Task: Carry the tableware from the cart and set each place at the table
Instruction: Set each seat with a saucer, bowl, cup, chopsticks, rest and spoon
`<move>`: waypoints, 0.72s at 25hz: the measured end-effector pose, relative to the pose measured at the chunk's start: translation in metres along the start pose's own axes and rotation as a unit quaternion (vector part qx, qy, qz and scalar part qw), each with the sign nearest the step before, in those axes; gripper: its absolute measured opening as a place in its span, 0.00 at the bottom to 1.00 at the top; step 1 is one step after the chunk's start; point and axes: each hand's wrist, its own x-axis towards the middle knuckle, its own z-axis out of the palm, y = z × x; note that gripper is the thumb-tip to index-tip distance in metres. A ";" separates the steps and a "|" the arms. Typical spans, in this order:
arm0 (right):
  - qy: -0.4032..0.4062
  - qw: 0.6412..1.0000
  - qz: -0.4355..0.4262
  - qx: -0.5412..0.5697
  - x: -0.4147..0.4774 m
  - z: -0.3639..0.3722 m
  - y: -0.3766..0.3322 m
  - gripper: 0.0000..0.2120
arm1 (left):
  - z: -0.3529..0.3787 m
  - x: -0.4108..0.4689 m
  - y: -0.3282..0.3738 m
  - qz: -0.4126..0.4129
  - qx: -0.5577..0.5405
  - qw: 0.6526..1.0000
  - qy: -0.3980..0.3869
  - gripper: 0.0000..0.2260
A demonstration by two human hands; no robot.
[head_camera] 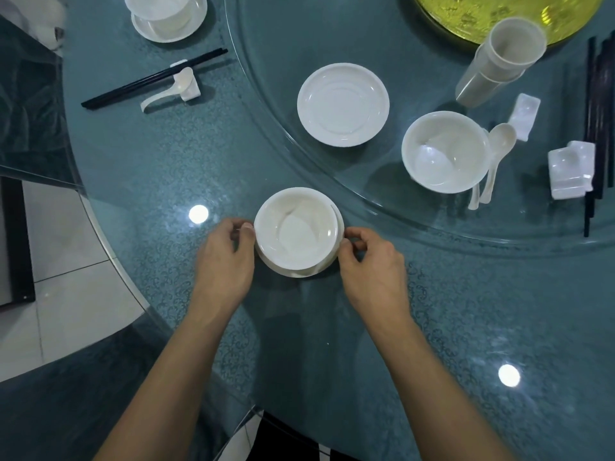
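A white bowl (296, 232) sits on a white saucer (327, 261) on the teal glass-topped table (166, 168), right in front of me. My left hand (226, 257) pinches the set at its left edge with thumb and fingers. At the right edge my right hand (369, 261) pinches it the same way. On the glass turntable (382, 207) beyond lie a spare white saucer (342, 104), a second white bowl (444, 151), white spoons (496, 154), a stack of white cups (499, 61), white chopstick rests (569, 171) and black chopsticks (595, 128).
A finished place at the far left has a bowl on a saucer (168, 18), black chopsticks (153, 78) and a spoon on a rest (181, 88). A yellow centrepiece (466, 15) sits at the top right. The table edge and tiled floor (66, 261) are to my left.
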 end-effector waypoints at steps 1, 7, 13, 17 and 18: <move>0.003 1.000 0.001 0.004 0.000 -0.001 0.000 0.12 | -0.001 -0.002 0.002 0.008 0.012 1.000 0.013 0.11; 0.019 1.000 -0.009 0.020 0.002 -0.013 0.001 0.11 | -0.010 -0.016 0.024 0.053 0.003 0.996 0.069 0.09; 0.040 0.998 -0.013 0.037 0.004 -0.034 0.006 0.09 | 0.004 -0.026 0.053 0.090 -0.016 0.996 0.021 0.07; 0.074 0.995 -0.011 0.060 0.005 -0.051 0.017 0.06 | 0.023 -0.035 0.071 0.117 -0.007 0.993 -0.004 0.07; 0.082 0.994 -0.005 0.066 0.005 -0.057 0.021 0.06 | 0.029 -0.038 0.076 0.124 -0.006 0.992 -0.014 0.07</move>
